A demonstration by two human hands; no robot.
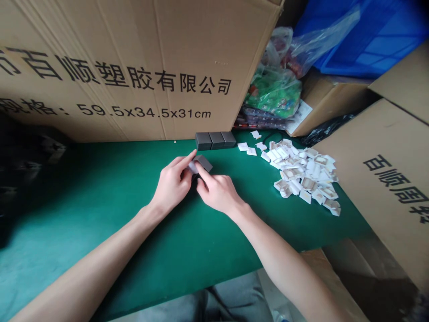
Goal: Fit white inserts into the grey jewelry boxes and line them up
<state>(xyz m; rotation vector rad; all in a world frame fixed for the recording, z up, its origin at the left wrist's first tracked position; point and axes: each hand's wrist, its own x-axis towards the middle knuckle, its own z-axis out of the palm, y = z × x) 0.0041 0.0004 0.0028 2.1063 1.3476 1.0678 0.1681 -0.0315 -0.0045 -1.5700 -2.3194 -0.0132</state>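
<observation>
Between my hands is a small dark grey box point(204, 163), its lid tilted up, with a white insert point(193, 167) showing at its near left side. My left hand point(174, 179) grips the box from the left, index finger stretched along its far edge. From the right, my right hand point(218, 190) closes on the same box, with its index fingertip on the white insert. My fingers partly hide the box's lower part. Just beyond stand three closed dark grey boxes point(217, 141) in a row, touching one another.
To the right lies a loose heap of white inserts point(310, 170) on the green table point(161, 250). A large cardboard carton point(140, 40) stands along the back, another carton point(385, 179) at the right. Plastic bags point(275, 89) and a blue crate point(362, 40) fill the back right corner.
</observation>
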